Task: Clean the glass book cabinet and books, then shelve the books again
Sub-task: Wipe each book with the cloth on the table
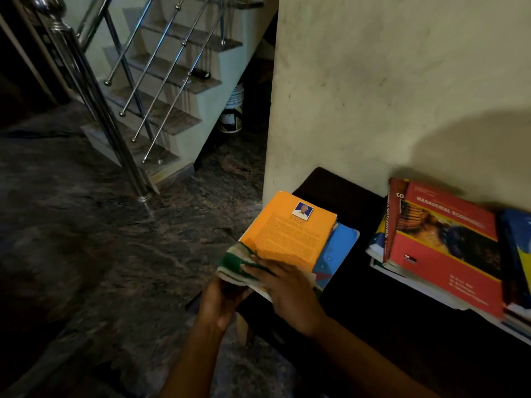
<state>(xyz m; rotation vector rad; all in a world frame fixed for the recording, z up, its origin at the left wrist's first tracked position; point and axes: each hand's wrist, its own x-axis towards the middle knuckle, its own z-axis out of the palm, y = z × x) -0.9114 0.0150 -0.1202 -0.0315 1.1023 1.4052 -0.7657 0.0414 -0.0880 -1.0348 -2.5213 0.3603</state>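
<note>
An orange book (290,234) lies back cover up on a blue book (337,248) at the left end of a dark bench (382,320). A green and white cloth (235,265) covers the orange book's near corner. My right hand (287,294) lies on the cloth and the book's near edge, fingers spread over them. My left hand (217,303) grips the stack's near left corner from below, under the cloth. The glass cabinet is out of view.
A stack of books topped by a red one (442,242) lies on the bench's right part against a pale wall (402,81). A steel stair railing (94,90) and steps (161,81) stand at the left. The stone floor (100,239) stretches in front.
</note>
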